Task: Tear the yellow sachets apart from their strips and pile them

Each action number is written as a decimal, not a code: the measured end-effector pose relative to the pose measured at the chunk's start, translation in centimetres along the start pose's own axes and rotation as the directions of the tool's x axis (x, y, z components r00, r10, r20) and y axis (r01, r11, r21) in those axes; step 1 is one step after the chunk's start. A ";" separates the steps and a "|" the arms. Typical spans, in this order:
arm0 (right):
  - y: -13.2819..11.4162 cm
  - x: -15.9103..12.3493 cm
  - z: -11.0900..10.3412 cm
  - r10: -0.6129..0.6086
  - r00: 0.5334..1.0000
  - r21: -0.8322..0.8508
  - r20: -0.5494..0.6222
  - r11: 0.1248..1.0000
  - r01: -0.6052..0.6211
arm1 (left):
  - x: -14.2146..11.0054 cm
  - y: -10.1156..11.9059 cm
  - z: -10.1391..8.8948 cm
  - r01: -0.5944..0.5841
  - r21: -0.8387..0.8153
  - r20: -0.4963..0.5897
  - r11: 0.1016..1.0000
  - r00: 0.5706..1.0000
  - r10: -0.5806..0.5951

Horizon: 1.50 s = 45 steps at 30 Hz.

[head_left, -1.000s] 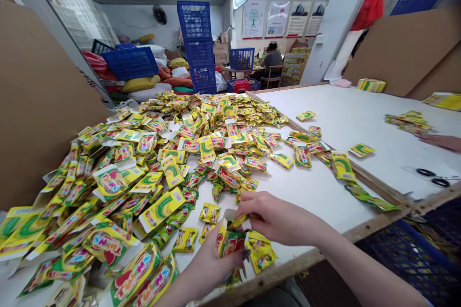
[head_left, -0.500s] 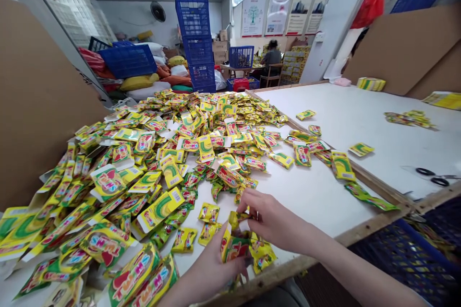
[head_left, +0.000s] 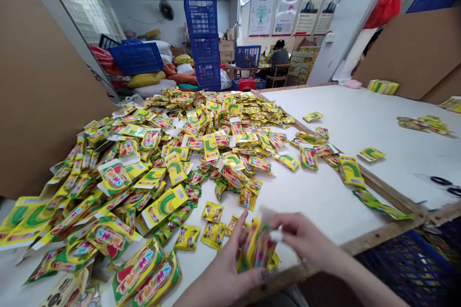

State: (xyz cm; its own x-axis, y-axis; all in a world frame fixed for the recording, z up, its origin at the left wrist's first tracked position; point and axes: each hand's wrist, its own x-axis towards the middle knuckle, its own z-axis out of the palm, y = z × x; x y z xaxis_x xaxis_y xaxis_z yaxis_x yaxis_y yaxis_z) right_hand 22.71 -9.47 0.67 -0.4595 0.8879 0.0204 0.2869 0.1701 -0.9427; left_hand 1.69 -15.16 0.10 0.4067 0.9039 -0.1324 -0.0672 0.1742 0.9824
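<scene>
Both my hands meet at the near edge of a white table (head_left: 317,196). My left hand (head_left: 226,273) grips a small yellow and red carton (head_left: 256,248) from below, thumb up along its side. My right hand (head_left: 302,240) pinches the carton's white top flap, fingers closed; the carton is motion-blurred. Just beyond my hands lie loose yellow sachets (head_left: 212,212). A large heap of flat yellow-green cartons and sachets (head_left: 173,153) covers the left and middle of the table.
A brown cardboard sheet (head_left: 39,100) walls off the left side. A second white table (head_left: 378,120) at right carries scattered sachets and black scissors (head_left: 444,183). Stacked blue crates (head_left: 203,43) and a seated person (head_left: 278,57) are at the back. A blue crate (head_left: 406,264) sits below right.
The carton has been lifted and turned upright between my hands, and both hands have shifted slightly right and toward the table edge. The view has tilted a little.
</scene>
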 end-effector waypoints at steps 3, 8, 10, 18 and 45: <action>1.7 0.6 -7.8 0.048 0.906 -0.227 -0.421 0.961 -0.156 | 0.9 0.4 -3.7 -0.058 0.465 -0.227 0.884 0.957 0.182; 1.6 2.1 -17.7 -0.064 0.633 -0.504 -0.772 0.668 -0.547 | 4.9 -0.1 -8.7 0.096 0.754 -0.388 0.650 0.863 0.323; 1.1 3.2 -16.4 -0.101 0.672 -0.548 -0.734 0.672 -0.498 | 6.6 -0.6 -9.3 0.112 0.752 -0.409 0.649 0.852 0.327; 0.6 8.6 5.9 -0.070 0.996 -0.616 -0.052 0.788 0.023 | 7.2 -0.7 -11.5 0.090 0.628 -0.488 0.773 0.819 0.301; -1.6 7.6 6.1 -0.215 0.966 0.071 0.146 0.976 0.207 | 1.0 -0.4 -5.9 -0.122 -0.098 -0.455 0.988 0.888 0.065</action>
State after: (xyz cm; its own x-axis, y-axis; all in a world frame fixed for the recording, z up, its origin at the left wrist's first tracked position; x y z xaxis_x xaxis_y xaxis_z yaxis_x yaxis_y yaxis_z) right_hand 13.61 -5.61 0.30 -0.6283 0.7583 0.1740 0.1256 0.3195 -0.9392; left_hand -3.27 -12.02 -1.25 -0.0574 0.9918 -0.1141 -0.2053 0.1001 0.9736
